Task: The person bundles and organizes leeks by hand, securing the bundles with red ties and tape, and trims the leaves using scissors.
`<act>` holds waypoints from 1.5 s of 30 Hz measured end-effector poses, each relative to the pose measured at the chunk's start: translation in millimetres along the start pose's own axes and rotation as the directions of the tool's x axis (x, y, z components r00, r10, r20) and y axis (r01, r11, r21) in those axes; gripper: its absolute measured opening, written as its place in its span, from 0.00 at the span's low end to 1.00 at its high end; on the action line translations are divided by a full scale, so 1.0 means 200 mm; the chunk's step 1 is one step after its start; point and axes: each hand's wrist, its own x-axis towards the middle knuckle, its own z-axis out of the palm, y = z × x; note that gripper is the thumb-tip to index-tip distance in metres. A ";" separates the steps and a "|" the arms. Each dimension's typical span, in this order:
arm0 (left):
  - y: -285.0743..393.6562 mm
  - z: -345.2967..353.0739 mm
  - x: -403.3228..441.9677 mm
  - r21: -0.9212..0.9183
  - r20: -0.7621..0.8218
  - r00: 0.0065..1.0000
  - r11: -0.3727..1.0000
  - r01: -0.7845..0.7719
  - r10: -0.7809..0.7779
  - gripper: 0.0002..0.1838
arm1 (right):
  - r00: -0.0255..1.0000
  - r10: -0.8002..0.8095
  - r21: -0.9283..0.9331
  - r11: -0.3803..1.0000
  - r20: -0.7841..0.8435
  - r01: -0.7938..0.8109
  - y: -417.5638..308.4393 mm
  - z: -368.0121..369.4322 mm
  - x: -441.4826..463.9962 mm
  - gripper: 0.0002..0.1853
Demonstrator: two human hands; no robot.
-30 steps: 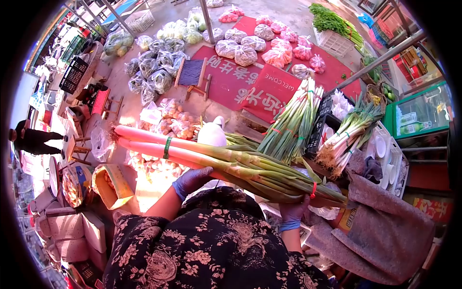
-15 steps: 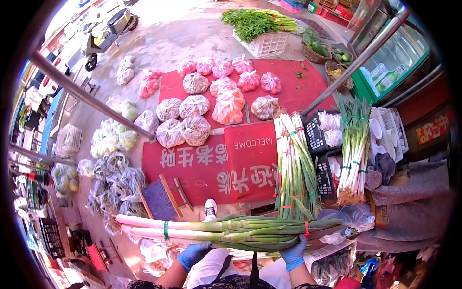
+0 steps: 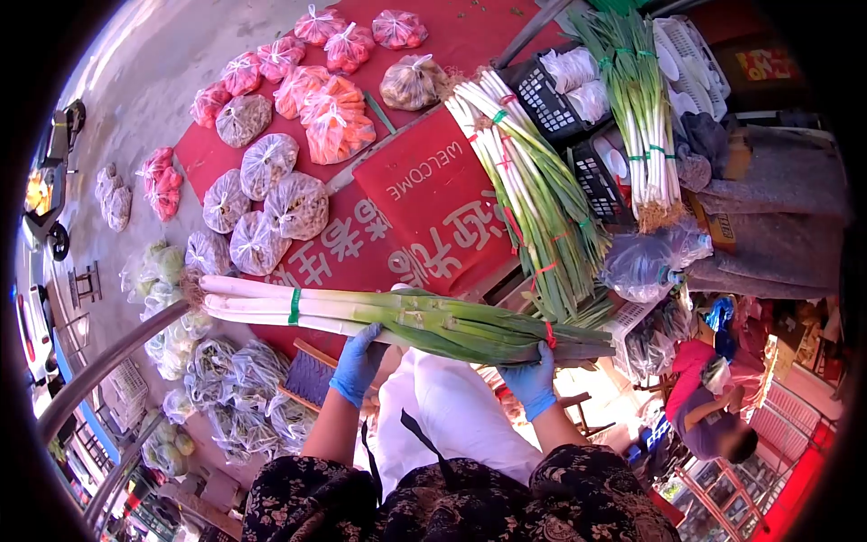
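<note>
A long bundle of large green onions (image 3: pixel 424 318) lies across both hands, white root ends to the left, green leaves to the right. A green band wraps its white part and a red band its leafy end. My left hand (image 3: pixel 359 361), in a blue glove, grips the bundle from below near the middle. My right hand (image 3: pixel 533 379), also gloved in blue, holds the leafy end beside the red band. Beyond the bundle, more tied green onions (image 3: pixel 533 190) rest on the red mat (image 3: pixel 424 194).
Bagged vegetables (image 3: pixel 298 206) cover the mat's left part. Black crates (image 3: pixel 546 95) and another onion bunch (image 3: pixel 643 117) stand at the upper right. A metal pole (image 3: pixel 113 370) crosses the lower left, near a small stool (image 3: pixel 309 375). Another person (image 3: pixel 709 420) is at the lower right.
The camera view has turned and shifted, bringing the mat closer and another person into view. Both hands still hold the bundle, which now slants slightly down to the right.
</note>
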 end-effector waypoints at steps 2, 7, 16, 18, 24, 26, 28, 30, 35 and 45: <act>0.06 0.06 0.14 0.080 0.060 0.996 0.995 0.056 -0.061 0.25 | 0.999 -0.027 0.074 0.997 -0.027 0.029 0.02 -0.01 0.05 0.32; 0.25 0.29 0.43 0.325 0.082 0.977 0.932 0.161 -0.198 0.24 | 0.989 -0.055 0.233 0.969 -0.137 0.086 0.10 -0.04 0.24 0.29; 0.67 0.53 0.88 0.447 -0.162 0.986 0.887 0.118 -0.049 0.24 | 0.964 -0.082 0.306 0.938 -0.254 0.160 0.25 0.36 0.51 0.22; 0.82 0.49 0.97 0.340 -0.057 0.991 0.931 0.134 -0.122 0.25 | 0.972 -0.108 0.297 0.940 -0.207 0.168 0.28 0.43 0.58 0.23; 1.20 0.33 1.04 0.013 0.038 0.987 0.988 0.154 -0.154 0.21 | 0.947 -0.306 0.410 0.855 -0.094 0.317 0.36 0.69 0.70 0.25; 1.33 0.33 1.09 -0.050 -0.028 0.999 0.998 0.038 -0.039 0.21 | 0.923 -0.368 0.406 0.831 -0.109 0.380 0.41 0.72 0.64 0.25; 1.46 0.31 1.20 -0.059 -0.015 0.998 0.996 0.068 -0.069 0.19 | 0.898 -0.417 0.379 0.816 -0.139 0.437 0.46 0.64 0.68 0.26; 1.42 0.08 1.42 0.068 -0.082 0.982 0.982 0.175 -0.169 0.17 | 0.892 -0.381 0.353 0.822 -0.243 0.447 0.51 0.57 0.70 0.22; 1.22 0.14 1.53 0.310 -0.237 0.915 0.868 0.389 -0.326 0.13 | 0.884 -0.176 0.392 0.846 -0.433 0.361 0.50 0.36 0.79 0.17; 0.51 0.07 2.02 0.581 -0.468 0.821 0.586 0.565 -0.327 0.15 | 0.779 0.083 0.502 0.805 -0.622 0.315 0.50 -0.37 1.25 0.15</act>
